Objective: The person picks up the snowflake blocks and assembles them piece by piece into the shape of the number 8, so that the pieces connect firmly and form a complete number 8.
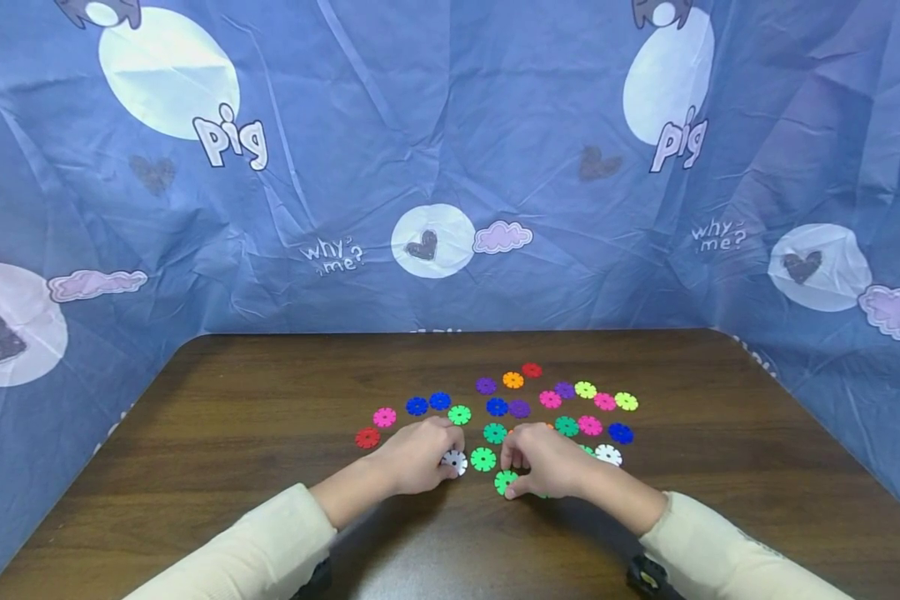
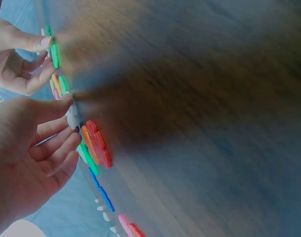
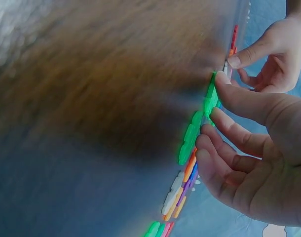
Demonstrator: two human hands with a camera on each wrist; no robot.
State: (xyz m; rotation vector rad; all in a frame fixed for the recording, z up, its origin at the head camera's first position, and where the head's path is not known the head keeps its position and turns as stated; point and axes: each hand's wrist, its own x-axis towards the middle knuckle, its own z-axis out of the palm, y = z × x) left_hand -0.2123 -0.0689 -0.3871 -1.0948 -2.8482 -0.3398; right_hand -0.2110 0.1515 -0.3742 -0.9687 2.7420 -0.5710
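My left hand (image 1: 420, 457) pinches a white notched plastic disc (image 1: 457, 463) between thumb and forefinger, low at the table. In the left wrist view that white disc (image 2: 72, 116) is seen edge-on between the fingertips. To its right, my right hand (image 1: 551, 462) pinches a bright green notched disc (image 1: 504, 481) by its edge. The right wrist view has this green disc (image 3: 209, 96) between thumb and forefinger, with another green disc (image 3: 190, 138) just beside it. Between the two hands lies a further green disc (image 1: 483, 459). Some discs are partly hidden under the right hand.
Several notched discs lie flat beyond the hands, among them a blue one (image 1: 440, 401), an orange one (image 1: 513, 380) and a yellow one (image 1: 626, 402). A red disc (image 1: 367, 437) is left of the left hand. The brown wooden table (image 1: 195, 433) ends at a blue printed cloth (image 1: 450, 150).
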